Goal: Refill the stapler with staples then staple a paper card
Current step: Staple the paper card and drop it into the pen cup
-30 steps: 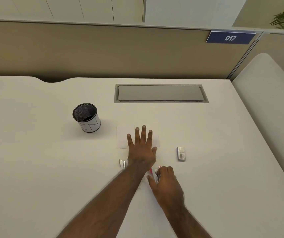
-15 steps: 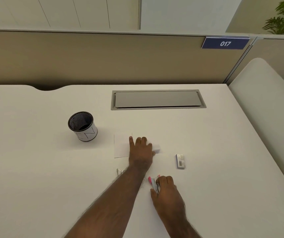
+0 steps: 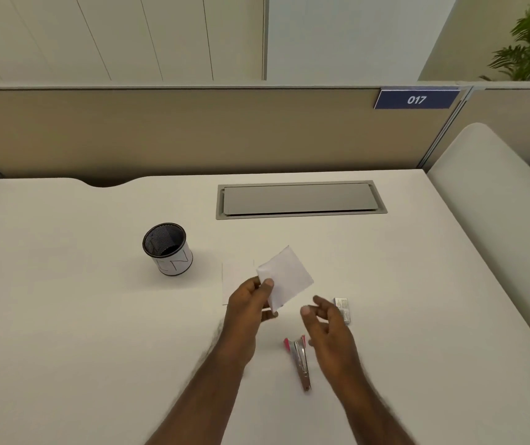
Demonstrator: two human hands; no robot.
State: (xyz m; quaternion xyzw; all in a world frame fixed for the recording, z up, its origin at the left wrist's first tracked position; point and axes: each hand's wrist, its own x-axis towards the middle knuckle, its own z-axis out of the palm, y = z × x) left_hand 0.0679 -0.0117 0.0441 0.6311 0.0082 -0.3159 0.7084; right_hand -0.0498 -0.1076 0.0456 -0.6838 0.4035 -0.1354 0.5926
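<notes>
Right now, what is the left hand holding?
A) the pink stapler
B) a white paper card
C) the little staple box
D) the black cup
B: the left hand pinches the white paper card above the desk, while the pink stapler lies untouched.

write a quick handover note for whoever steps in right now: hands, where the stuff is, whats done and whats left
Left hand: pinches a white paper card by its near corner, lifted off the desk.
Right hand: open, holds nothing, hovers just right of the stapler.
Stapler: pink and metal, lies on the desk between the two forearms.
Staple box: on the desk, partly behind the right hand's fingers.
Another white sheet lies flat under the lifted card. The mesh pen cup stands to the left.
Done: card picked up. Whether the stapler is loaded cannot be told.
Left: check the refill, then staple the card.
</notes>
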